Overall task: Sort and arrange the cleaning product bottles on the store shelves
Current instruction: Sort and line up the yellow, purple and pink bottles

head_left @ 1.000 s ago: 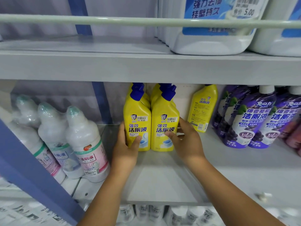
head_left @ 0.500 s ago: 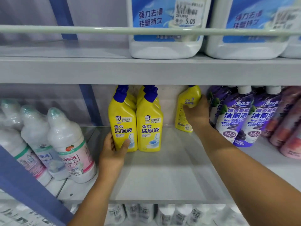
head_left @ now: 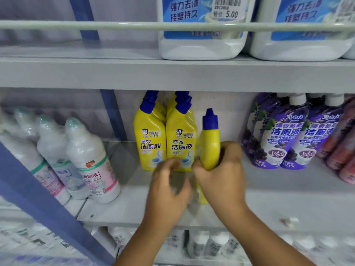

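Two rows of yellow toilet-cleaner bottles (head_left: 150, 137) with blue caps stand side by side on the middle shelf (head_left: 269, 198). My right hand (head_left: 222, 175) grips a third yellow bottle (head_left: 210, 146) by its lower body, upright, turned edge-on, just right of the second row (head_left: 181, 139). My left hand (head_left: 169, 191) is blurred in front of the rows, fingers curled near the held bottle's base; whether it touches the bottle is unclear.
White shrink-wrapped bottles (head_left: 90, 162) lean at the left behind a slanted blue bar (head_left: 38, 194). Purple bottles (head_left: 278, 135) fill the right side. Large white jugs (head_left: 201, 29) sit on the upper shelf behind a rail. More white bottles (head_left: 209, 244) stand below.
My right hand brought the lone yellow bottle from the shelf's back forward, beside the two rows. My left hand left the first yellow bottle and moved right toward the held one.
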